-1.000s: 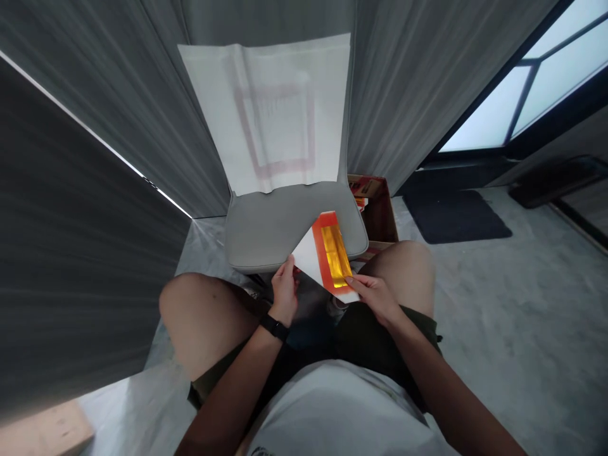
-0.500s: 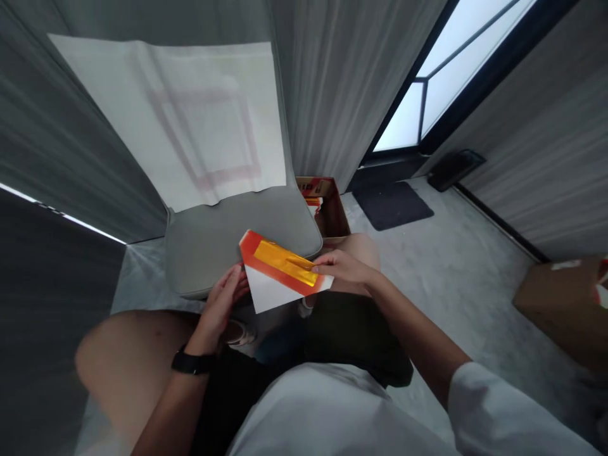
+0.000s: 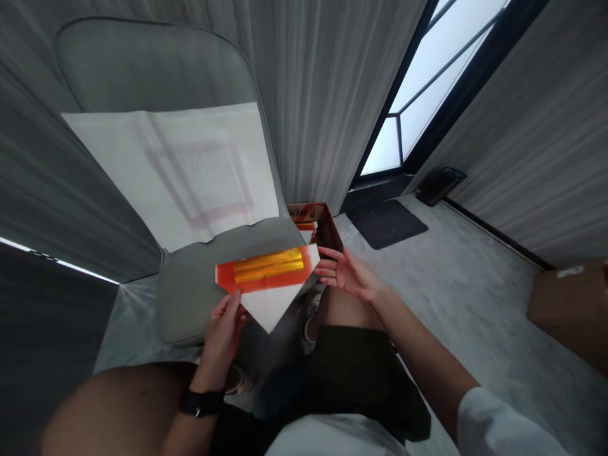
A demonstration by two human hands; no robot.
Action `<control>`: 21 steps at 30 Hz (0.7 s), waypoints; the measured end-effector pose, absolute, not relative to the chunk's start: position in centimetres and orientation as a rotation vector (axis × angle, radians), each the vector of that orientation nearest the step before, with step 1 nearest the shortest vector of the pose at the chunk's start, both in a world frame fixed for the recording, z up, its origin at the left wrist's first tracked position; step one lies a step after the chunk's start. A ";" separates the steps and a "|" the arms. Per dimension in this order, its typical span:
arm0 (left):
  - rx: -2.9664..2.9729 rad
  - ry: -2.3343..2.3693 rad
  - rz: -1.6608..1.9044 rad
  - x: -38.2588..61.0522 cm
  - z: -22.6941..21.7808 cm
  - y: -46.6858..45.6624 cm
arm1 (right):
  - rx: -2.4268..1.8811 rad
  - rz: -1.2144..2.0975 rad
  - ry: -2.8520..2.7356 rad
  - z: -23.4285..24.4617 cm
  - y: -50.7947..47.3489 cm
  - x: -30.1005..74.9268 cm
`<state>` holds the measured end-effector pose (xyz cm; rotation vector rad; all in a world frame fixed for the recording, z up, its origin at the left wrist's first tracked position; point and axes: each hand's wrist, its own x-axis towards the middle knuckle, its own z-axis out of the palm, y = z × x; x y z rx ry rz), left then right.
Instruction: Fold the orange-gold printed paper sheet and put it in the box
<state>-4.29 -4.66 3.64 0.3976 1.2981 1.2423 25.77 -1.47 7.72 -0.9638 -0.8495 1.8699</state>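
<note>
A folded sheet of paper [image 3: 268, 307], white with an orange-red band and a shiny gold patch [image 3: 268, 265], is held above my lap. My left hand [image 3: 224, 326] pinches its lower left edge, thumb on top and fingers underneath. At the paper's right end my right hand [image 3: 349, 275] is open, its fingers stretched out beside the edge; whether they touch it I cannot tell. Behind the paper, a large white sheet [image 3: 213, 171] with a faint reddish frame showing through leans on the grey chair [image 3: 190, 297].
On the floor right of the chair stands an open red-brown box [image 3: 330, 228] holding orange and white papers [image 3: 308, 231]. A dark mat [image 3: 387, 223] lies near the glass door [image 3: 382, 149]. A cardboard box [image 3: 570, 304] stands at the far right.
The folded paper has turned, its right end swinging up and its white point now facing down. My left hand has taken its edge; my right hand has let go and spread its fingers.
</note>
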 end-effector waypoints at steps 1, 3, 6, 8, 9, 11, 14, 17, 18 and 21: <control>0.392 1.282 1.279 -3.0 4.0 -3.8 | -0.890 1.849 -0.692 7.4 -2.3 25.8; 0.410 1.282 1.305 0.1 4.4 -2.0 | -0.862 1.811 -0.491 6.6 -3.3 25.7; 0.578 1.231 1.245 5.5 4.4 0.9 | -0.996 1.755 -0.345 5.5 -3.0 25.9; 0.658 1.242 1.211 8.8 4.1 2.8 | -1.128 1.683 -0.238 5.0 -1.5 26.7; 0.690 1.253 1.193 10.2 4.0 3.8 | -1.199 1.624 -0.192 4.7 -0.5 27.4; 0.763 1.263 1.121 12.2 3.7 5.7 | -1.319 1.485 -0.156 4.0 1.7 28.9; 0.906 1.302 0.976 12.2 2.9 8.5 | -1.377 1.350 -0.222 2.5 5.7 31.1; 1.094 1.514 1.034 8.0 1.2 9.9 | -1.366 1.277 -0.290 0.2 10.8 32.8; 1.217 1.576 1.074 5.9 0.4 9.9 | -1.364 1.250 -0.304 -0.8 12.7 33.2; 1.582 1.795 1.163 0.1 -1.8 8.8 | -1.384 1.179 -0.308 -4.9 18.4 33.9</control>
